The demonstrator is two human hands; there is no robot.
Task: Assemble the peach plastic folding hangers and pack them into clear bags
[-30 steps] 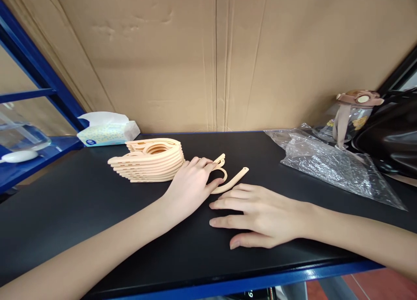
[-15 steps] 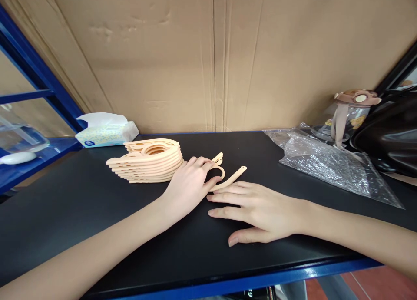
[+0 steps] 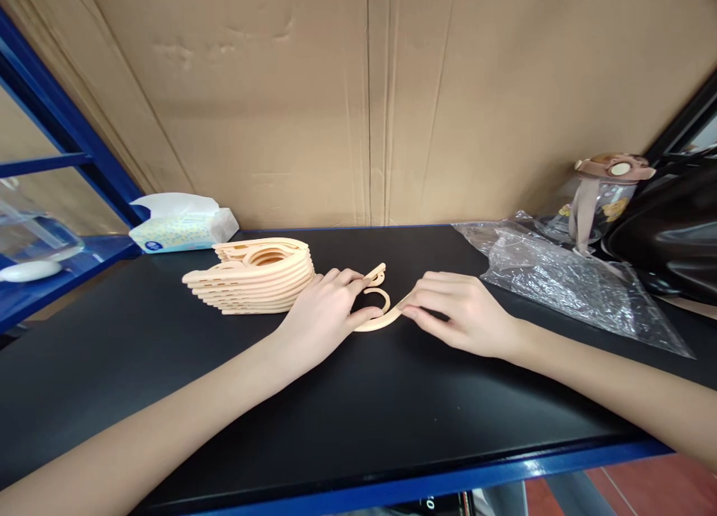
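A beige plastic folding hanger (image 3: 379, 322) lies on the black tabletop, its curved hook showing between my two hands. My left hand (image 3: 325, 307) grips the hanger's left part, fingers over the top and thumb pressed along the lower curve. The end of the hanger's right arm is pinched between the thumb and fingers of my right hand (image 3: 467, 313), which hide its tip. Just left of my left hand sits a neat stack of matching beige hangers (image 3: 252, 281), partly covered by that hand.
A tissue pack (image 3: 179, 225) stands at the back left by the blue frame (image 3: 106, 180). On the right lie a crumpled clear plastic bag (image 3: 565, 269), a drinking bottle with a brown lid (image 3: 616, 169) and a shiny black item (image 3: 672, 232). Cardboard (image 3: 269, 105) lines the back.
My right hand has risen from lying spread beside the hanger and closed on the end of its right arm. My left hand keeps its grip; the stack has not moved.
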